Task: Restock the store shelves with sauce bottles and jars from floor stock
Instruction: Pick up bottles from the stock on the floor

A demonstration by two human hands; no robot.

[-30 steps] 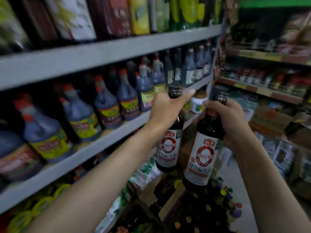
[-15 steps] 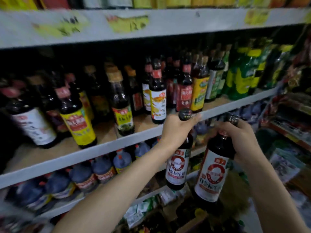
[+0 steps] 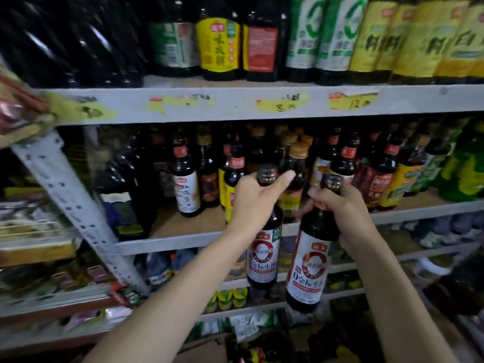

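Note:
My left hand (image 3: 255, 199) grips the neck of a dark soy sauce bottle (image 3: 263, 258) with a white and red label. My right hand (image 3: 340, 208) grips the neck of a matching bottle (image 3: 309, 268) just to its right. Both bottles hang upright in front of the grey middle shelf (image 3: 183, 241), their black caps level with the bottles standing on it. That shelf holds several dark sauce bottles, among them a white-labelled one (image 3: 187, 191). A bare patch of shelf board (image 3: 188, 222) lies left of my left hand.
A grey upper shelf (image 3: 235, 103) with yellow price tags carries large bottles with yellow and green labels. A slanted perforated upright (image 3: 78, 210) stands at the left. Lower shelves hold blue-grey jugs (image 3: 159, 265) and packets. Green bottles (image 3: 468, 174) crowd the right end.
The view has swung up and left from the lower jug shelf to the middle bottle shelf. Both hands have risen with their bottles and now sit close in front of that shelf.

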